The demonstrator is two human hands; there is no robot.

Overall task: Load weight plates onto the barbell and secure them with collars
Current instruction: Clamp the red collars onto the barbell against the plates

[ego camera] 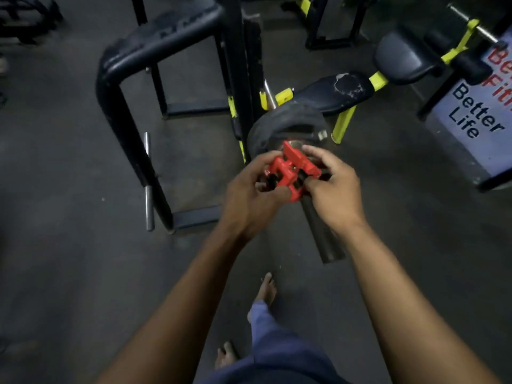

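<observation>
While both hands' fingers grip it, the red plastic collar (293, 173) sits on the dark barbell sleeve (322, 231).

Colours at the barbell end, head view.
Red collar (295, 171) with black inner parts; dull black weight plate (277, 126); dark grey barbell sleeve (322, 234). Black rack frame (133, 112) with worn, pale scuffs; yellow bench frame (342, 124); black seat pad (332, 91) showing a cracked whitish patch. White sign (476, 115) with dark blue and red lettering. Blue trouser leg (266, 322). Dark grey floor (69, 217).
</observation>
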